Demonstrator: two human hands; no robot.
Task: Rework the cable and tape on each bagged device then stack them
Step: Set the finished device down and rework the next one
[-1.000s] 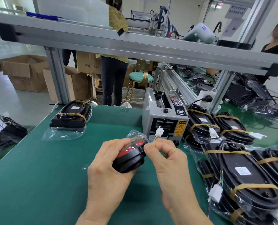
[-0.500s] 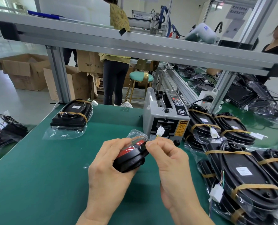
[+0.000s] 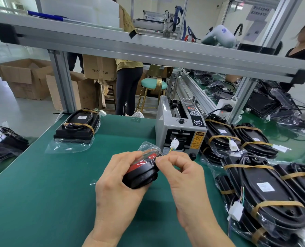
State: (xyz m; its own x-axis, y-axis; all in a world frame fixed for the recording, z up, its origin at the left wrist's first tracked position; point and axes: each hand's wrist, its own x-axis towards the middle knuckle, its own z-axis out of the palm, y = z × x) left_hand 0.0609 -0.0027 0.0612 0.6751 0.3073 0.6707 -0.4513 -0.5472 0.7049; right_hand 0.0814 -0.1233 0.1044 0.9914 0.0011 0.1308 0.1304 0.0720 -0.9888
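Little moved: left hand still grips bagged device, half hidden; right hand pinches cable.

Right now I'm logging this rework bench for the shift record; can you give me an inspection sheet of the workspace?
Surface: green mat, bare in front of the hands.
Job's things: one bagged device, black and red, held above the mat; taped stack far left; untidy pile of bagged devices on the right.
Clutter: empty clear bag edge under the stack; loose bags at the far left edge.
Hands: left hand grips the device; right hand pinches its thin cable.
Cables: white connector sticks up from the pinched wires; more connectors hang from the pile.
Surroundings: tape dispenser behind the hands, aluminium frame, cardboard boxes, people standing beyond.
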